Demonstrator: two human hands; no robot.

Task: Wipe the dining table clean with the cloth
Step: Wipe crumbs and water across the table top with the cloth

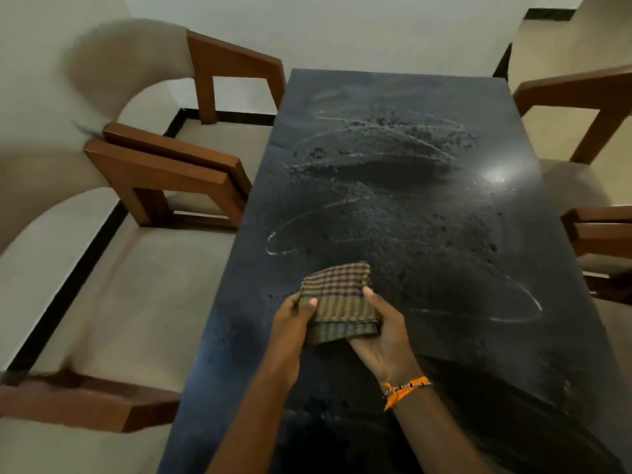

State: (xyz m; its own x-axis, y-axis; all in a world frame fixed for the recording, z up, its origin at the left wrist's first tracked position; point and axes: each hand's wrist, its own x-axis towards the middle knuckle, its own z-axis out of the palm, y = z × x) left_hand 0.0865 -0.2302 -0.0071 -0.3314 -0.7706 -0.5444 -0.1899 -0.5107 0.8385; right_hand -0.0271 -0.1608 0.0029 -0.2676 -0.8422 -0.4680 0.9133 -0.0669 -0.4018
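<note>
A folded checked cloth of olive-brown and purple weave (337, 297) is held above the near half of the dark, speckled stone worktop (444, 234), closer to its left edge than to its right. The cloth's left border is pinched by the left hand (294, 318), whose thumb is laid on top of the fabric while the remaining fingers are tucked beneath it. The right hand (381, 331) is turned palm-up under the cloth's near right corner, with the thumb pressed against the right border, so the grip of each hand is closed on the fabric. An orange thread band with small beads (405, 388) is worn on the right wrist. Both forearms are extended from the near edge of the worktop.

The worktop's surface is marked with curved pale smears and patches of droplets, and a bright reflection is seen near its right edge. Cream-cushioned chairs with brown wooden arms (164, 165) are drawn up along the left edge, and more such chairs (581, 97) stand along the right edge, cut off by the frame. A pale wall is seen beyond the far edge. The left side of the view is blurred.
</note>
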